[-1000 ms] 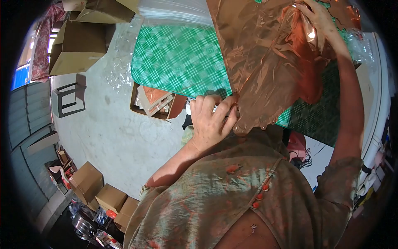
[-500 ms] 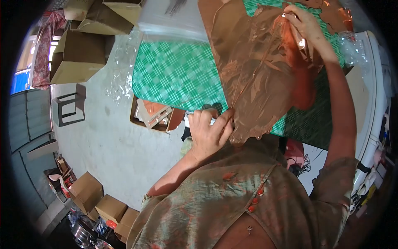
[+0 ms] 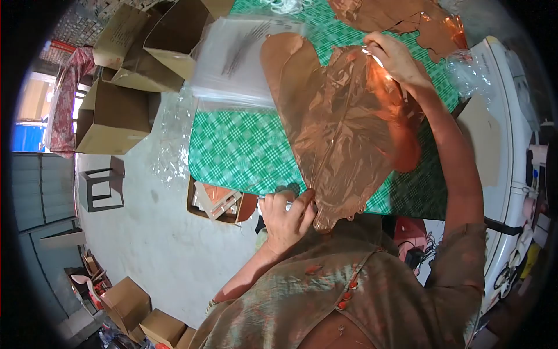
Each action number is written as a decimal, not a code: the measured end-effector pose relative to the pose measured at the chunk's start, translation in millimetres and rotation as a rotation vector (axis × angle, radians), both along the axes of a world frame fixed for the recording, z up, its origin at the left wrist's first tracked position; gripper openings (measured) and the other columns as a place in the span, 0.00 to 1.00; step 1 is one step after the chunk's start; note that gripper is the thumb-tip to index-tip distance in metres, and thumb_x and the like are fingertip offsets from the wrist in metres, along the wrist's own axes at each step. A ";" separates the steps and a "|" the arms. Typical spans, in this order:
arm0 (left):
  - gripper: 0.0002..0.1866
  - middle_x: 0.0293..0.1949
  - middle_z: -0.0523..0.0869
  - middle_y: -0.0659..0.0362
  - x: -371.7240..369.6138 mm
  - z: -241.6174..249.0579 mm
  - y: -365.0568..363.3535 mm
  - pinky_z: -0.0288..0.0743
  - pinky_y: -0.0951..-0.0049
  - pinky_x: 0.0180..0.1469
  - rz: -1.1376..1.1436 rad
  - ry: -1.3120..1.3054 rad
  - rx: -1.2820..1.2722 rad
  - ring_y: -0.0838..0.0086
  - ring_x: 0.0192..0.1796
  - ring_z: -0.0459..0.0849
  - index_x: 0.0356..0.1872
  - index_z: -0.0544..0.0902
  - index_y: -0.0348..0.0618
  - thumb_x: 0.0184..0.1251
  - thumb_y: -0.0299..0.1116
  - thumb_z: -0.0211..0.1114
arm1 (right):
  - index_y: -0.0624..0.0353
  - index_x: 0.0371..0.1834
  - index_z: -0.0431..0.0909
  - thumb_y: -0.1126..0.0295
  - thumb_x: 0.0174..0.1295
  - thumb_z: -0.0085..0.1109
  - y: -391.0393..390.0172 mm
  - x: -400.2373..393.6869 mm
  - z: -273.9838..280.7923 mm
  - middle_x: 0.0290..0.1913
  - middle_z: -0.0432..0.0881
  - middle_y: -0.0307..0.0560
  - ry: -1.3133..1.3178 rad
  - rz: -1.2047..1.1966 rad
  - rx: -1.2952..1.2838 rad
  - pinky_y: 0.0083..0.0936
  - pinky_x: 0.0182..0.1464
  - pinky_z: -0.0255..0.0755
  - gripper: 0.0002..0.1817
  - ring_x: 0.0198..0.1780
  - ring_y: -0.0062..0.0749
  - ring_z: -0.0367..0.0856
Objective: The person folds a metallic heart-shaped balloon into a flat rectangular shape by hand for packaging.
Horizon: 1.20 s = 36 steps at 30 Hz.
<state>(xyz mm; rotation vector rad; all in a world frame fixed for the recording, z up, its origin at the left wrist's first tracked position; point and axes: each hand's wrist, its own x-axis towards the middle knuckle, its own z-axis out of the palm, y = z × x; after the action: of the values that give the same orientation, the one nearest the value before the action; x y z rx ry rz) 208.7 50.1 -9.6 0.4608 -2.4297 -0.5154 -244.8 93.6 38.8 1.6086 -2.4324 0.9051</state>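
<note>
A flat, wrinkled, copper-coloured foil balloon (image 3: 343,145) lies over the green checked tablecloth (image 3: 244,148), its lower end hanging past the near edge towards my body. My left hand (image 3: 285,218) is closed, pinching the balloon's lower left edge between thumb and fingers. At the upper right, my right hand (image 3: 395,58) grips the top edge, where the foil is folded and shines brightly. A rounded lobe of the balloon stretches to the upper left, beside a stack of clear plastic bags (image 3: 238,64). Folds hide part of its right side.
More copper foil (image 3: 383,14) lies at the far side of the table. Crumpled clear plastic (image 3: 468,72) sits at the right. Under the left table edge stands an open carton (image 3: 218,203) with flat pieces inside. Cardboard boxes (image 3: 116,113) and a dark stool (image 3: 102,189) stand on the left.
My view has shifted, so the table and balloon appear lower and more of the far side shows. Both hands keep hold of the foil; its upper left lobe now shows in full.
</note>
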 end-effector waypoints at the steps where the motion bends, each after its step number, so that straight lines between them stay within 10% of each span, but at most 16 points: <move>1: 0.19 0.41 0.78 0.61 -0.3 -0.6 -0.1 0.62 0.60 0.45 0.000 0.003 -0.003 0.64 0.43 0.75 0.53 0.92 0.59 0.58 0.35 0.79 | 0.58 0.58 0.83 0.63 0.79 0.61 -4.8 -0.9 -0.9 0.48 0.87 0.52 0.022 0.001 0.012 0.38 0.55 0.77 0.13 0.51 0.48 0.85; 25: 0.18 0.40 0.79 0.61 0.7 -10.3 -1.2 0.62 0.59 0.44 -0.006 0.035 -0.057 0.63 0.42 0.75 0.52 0.90 0.58 0.59 0.37 0.79 | 0.43 0.56 0.87 0.60 0.74 0.67 -56.4 18.0 -25.6 0.50 0.84 0.47 0.056 -0.012 -0.091 0.47 0.60 0.75 0.11 0.58 0.51 0.81; 36: 0.18 0.41 0.77 0.60 -0.6 -10.5 -0.7 0.62 0.58 0.45 -0.003 0.054 -0.057 0.62 0.42 0.74 0.53 0.90 0.56 0.60 0.36 0.78 | 0.45 0.76 0.77 0.55 0.76 0.64 8.8 59.5 -13.4 0.76 0.78 0.46 0.253 0.048 -0.102 0.47 0.80 0.58 0.27 0.81 0.44 0.69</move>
<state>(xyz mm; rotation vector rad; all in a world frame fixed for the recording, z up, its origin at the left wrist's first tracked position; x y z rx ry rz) 208.1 49.4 -20.1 0.4141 -2.3872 -0.4531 -185.2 102.4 25.4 1.6407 -2.1525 0.7662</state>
